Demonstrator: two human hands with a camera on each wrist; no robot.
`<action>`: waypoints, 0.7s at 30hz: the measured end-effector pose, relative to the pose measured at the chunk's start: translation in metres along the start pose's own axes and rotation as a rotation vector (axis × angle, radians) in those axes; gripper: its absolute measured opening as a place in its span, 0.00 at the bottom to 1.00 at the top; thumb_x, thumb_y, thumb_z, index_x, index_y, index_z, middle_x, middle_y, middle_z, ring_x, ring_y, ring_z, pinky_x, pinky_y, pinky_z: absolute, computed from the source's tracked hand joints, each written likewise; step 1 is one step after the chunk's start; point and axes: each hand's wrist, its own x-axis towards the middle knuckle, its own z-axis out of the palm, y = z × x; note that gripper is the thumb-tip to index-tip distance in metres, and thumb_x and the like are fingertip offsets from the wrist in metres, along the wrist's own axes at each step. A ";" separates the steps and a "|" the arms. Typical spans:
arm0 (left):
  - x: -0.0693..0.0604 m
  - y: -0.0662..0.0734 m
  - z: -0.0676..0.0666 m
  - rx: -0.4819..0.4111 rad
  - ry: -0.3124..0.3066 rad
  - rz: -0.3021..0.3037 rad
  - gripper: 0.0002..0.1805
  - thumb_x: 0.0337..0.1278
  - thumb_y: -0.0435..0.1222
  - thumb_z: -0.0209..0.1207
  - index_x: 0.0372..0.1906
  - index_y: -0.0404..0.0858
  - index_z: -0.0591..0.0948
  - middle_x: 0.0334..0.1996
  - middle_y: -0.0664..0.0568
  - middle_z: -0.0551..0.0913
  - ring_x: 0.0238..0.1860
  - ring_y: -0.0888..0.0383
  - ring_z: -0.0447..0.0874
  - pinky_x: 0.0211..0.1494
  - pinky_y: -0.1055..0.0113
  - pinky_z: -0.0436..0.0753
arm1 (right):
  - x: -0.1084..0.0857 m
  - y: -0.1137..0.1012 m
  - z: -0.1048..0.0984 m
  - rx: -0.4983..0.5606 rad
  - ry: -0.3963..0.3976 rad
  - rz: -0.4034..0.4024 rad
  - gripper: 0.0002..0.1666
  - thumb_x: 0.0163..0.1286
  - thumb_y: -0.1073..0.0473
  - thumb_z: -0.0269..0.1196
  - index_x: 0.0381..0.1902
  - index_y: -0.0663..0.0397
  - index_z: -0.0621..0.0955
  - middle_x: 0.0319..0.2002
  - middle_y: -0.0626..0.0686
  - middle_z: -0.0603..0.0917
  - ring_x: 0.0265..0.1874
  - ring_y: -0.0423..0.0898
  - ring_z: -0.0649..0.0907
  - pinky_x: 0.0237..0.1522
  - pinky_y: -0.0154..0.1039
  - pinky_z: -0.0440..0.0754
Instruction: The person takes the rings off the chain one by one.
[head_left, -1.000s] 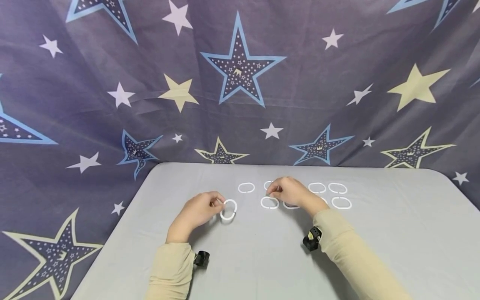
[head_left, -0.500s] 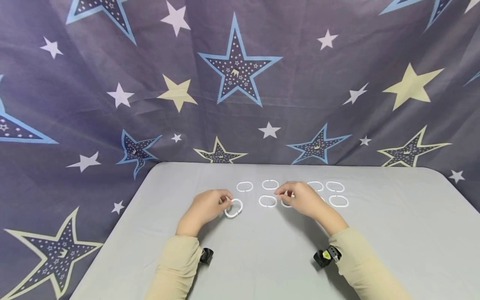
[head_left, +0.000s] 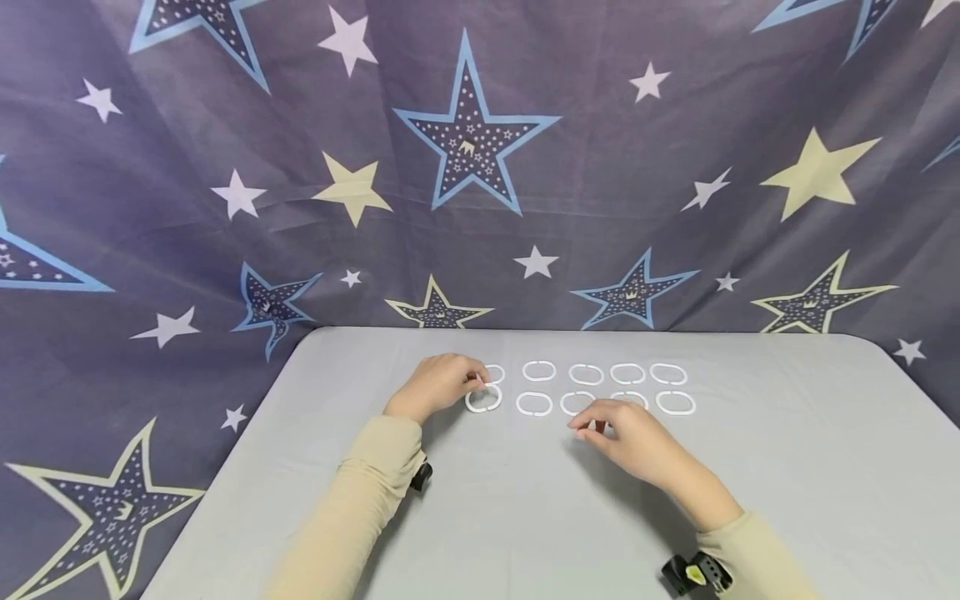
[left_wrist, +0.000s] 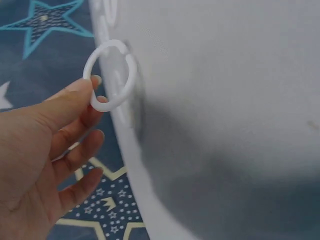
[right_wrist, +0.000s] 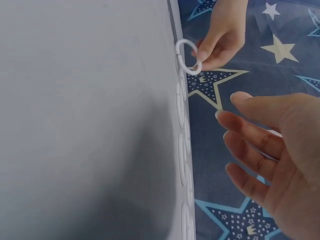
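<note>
A white oval link ring with a small gap (left_wrist: 132, 72) is pinched between the thumb and forefinger of my left hand (head_left: 437, 385). In the left wrist view it stands upright and its other fingers hang loosely behind it. Whether the ring touches the table cannot be told. In the head view it is at the left end of the front row, before a back-row ring (head_left: 497, 367) partly hidden by my fingers. My right hand (head_left: 637, 443) hovers in front of the rows, holding nothing, fingers loosely bent. One front-row ring (head_left: 577, 415) lies just beyond its fingertips.
Several more white rings lie flat in two rows, among them a back-row ring (head_left: 539, 381) and the rightmost front ring (head_left: 676, 413). The grey table (head_left: 510, 508) ends at a star-printed cloth (head_left: 420, 242) hanging behind it.
My left hand has carried the pinched ring away from me and rightward, up to the left end of the rows. My right hand has drawn back from the rings, toward me and rightward.
</note>
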 end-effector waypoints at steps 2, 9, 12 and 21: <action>0.004 0.000 0.000 0.004 -0.016 0.014 0.05 0.60 0.40 0.66 0.40 0.50 0.89 0.37 0.61 0.87 0.41 0.59 0.84 0.46 0.59 0.79 | -0.005 0.000 -0.002 -0.011 0.009 0.000 0.08 0.60 0.65 0.71 0.37 0.49 0.88 0.31 0.36 0.83 0.30 0.33 0.78 0.37 0.38 0.78; 0.013 0.002 0.001 0.038 -0.056 0.038 0.04 0.58 0.42 0.67 0.37 0.50 0.89 0.39 0.62 0.88 0.44 0.57 0.84 0.50 0.58 0.78 | -0.019 0.000 -0.009 -0.043 0.034 0.011 0.07 0.60 0.64 0.72 0.36 0.48 0.88 0.30 0.33 0.81 0.30 0.31 0.76 0.36 0.37 0.76; 0.014 0.001 0.003 0.052 -0.063 0.020 0.03 0.57 0.43 0.68 0.35 0.51 0.89 0.36 0.63 0.87 0.41 0.59 0.83 0.49 0.59 0.78 | -0.022 0.001 -0.010 -0.052 0.032 0.019 0.07 0.60 0.64 0.71 0.36 0.48 0.88 0.30 0.32 0.80 0.30 0.31 0.76 0.36 0.37 0.76; 0.001 0.003 0.002 0.093 0.002 0.008 0.05 0.54 0.43 0.70 0.37 0.50 0.89 0.31 0.62 0.86 0.36 0.58 0.82 0.47 0.55 0.78 | -0.032 0.004 -0.018 -0.054 0.048 0.024 0.09 0.61 0.65 0.71 0.38 0.47 0.88 0.32 0.35 0.82 0.31 0.31 0.76 0.38 0.39 0.78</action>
